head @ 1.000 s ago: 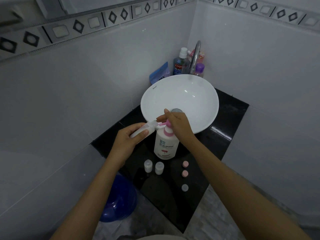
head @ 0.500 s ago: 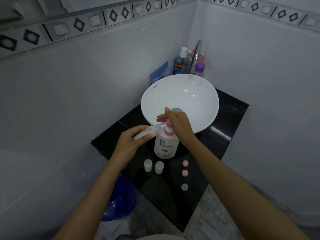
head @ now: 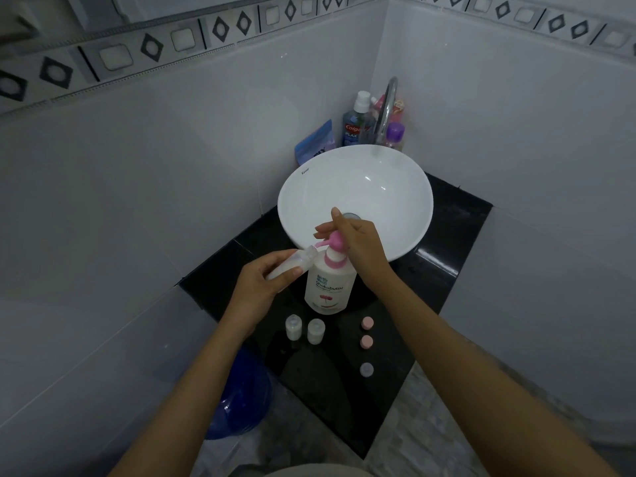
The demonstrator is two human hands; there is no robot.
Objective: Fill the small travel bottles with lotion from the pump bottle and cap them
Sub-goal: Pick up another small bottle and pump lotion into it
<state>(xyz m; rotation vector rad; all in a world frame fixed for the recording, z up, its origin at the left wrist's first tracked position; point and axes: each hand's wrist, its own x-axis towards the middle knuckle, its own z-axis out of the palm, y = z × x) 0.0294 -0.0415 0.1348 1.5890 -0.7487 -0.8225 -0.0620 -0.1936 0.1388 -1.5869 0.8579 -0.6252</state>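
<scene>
A white pump bottle (head: 329,287) with a pink pump head stands on the black counter (head: 344,401) in front of the basin. My right hand (head: 358,242) rests on top of the pump head, fingers spread forward. My left hand (head: 265,280) holds a small clear travel bottle (head: 296,261) tilted, its mouth right under the pink spout. Two more small travel bottles (head: 293,326) (head: 316,331) stand uncapped in front of the pump bottle. Two pink caps (head: 367,323) (head: 366,341) and a pale cap (head: 366,369) lie in a row to their right.
A white bowl basin (head: 299,191) with a chrome tap (head: 387,108) sits at the back of the counter. Mouthwash (head: 356,125), a purple-capped bottle (head: 395,134) and a blue pouch (head: 315,142) stand behind it. A blue water jug (head: 241,397) sits on the floor at lower left. Tiled walls close in on both sides.
The pump head has risen slightly under my right hand. My left hand keeps the small bottle at the spout, barely shifted.
</scene>
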